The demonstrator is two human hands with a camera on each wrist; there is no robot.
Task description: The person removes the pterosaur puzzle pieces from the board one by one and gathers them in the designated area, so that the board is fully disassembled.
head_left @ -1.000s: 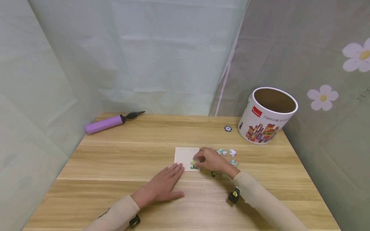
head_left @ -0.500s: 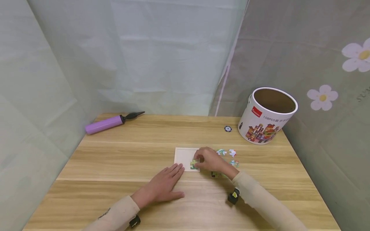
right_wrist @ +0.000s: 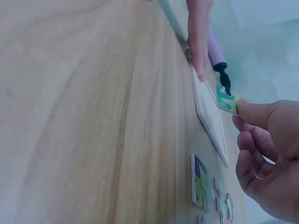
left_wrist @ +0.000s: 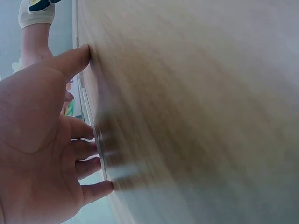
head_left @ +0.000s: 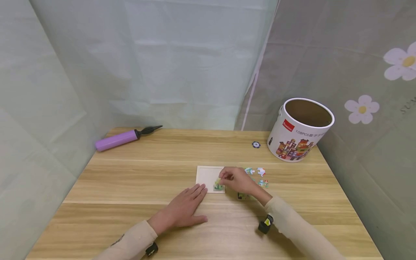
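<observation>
My right hand (head_left: 238, 180) pinches a green and yellow jigsaw puzzle piece (right_wrist: 227, 99) between thumb and fingertips. In the right wrist view the piece is held tilted, raised above the pale square puzzle tray (right_wrist: 210, 109). From the head view it is over the lower right part of that tray. My left hand (head_left: 183, 207) lies palm down, fingers straight, with its fingertips on the tray's lower left corner. Its thumb points out to the right on the wooden table. Right of the tray lie several other puzzle pieces (head_left: 261, 172), some hidden behind my right hand and wrist.
A big white bucket (head_left: 294, 139) with printed blocks stands at the back right. Near it lies a small dark blue and white round chip (head_left: 256, 144). A purple hand pump (head_left: 118, 140) lies at the back left. Cloth walls (head_left: 182, 72) enclose the table's back and sides.
My right hand has shifted slightly right, and the puzzle piece it pinches looks more tilted and blurred over the same corner of the tray. The left hand has stayed still.
</observation>
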